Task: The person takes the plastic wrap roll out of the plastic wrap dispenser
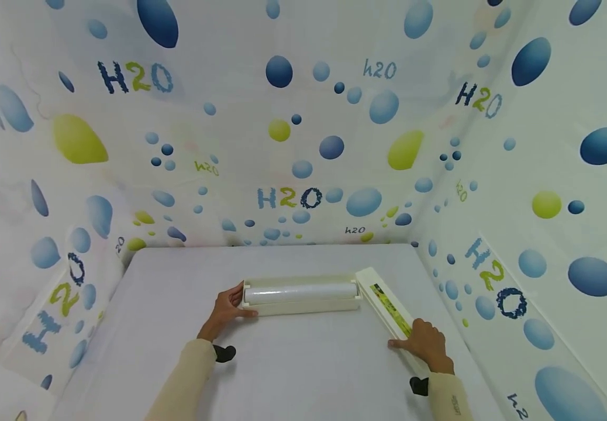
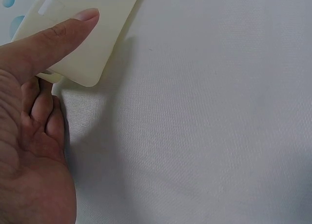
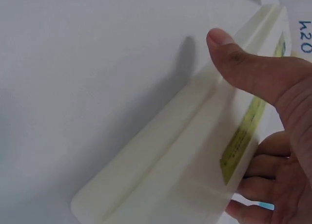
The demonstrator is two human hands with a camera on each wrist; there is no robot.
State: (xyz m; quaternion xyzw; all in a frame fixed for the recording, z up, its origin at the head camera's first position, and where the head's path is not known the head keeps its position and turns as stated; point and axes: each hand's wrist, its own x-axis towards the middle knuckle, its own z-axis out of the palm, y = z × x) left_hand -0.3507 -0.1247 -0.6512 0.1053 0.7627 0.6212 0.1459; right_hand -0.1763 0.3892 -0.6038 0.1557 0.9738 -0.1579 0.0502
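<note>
A cream cling film dispenser box stands lidless on the table, with a roll of clear film lying inside it. My left hand grips its left end, thumb on the front wall and fingers behind the end. In my right hand is the long cream lid, held slantwise to the right of the box. A yellow-green label strip runs along the lid. The thumb lies on the lid's near side and the fingers wrap its far edge. The lid's far end is close to the box's right end; whether they touch I cannot tell.
A white cloth covers the table. White curtains printed with blue and green drops and "H2O" lettering surround it at the back and both sides. Black wrist straps show at both sleeves.
</note>
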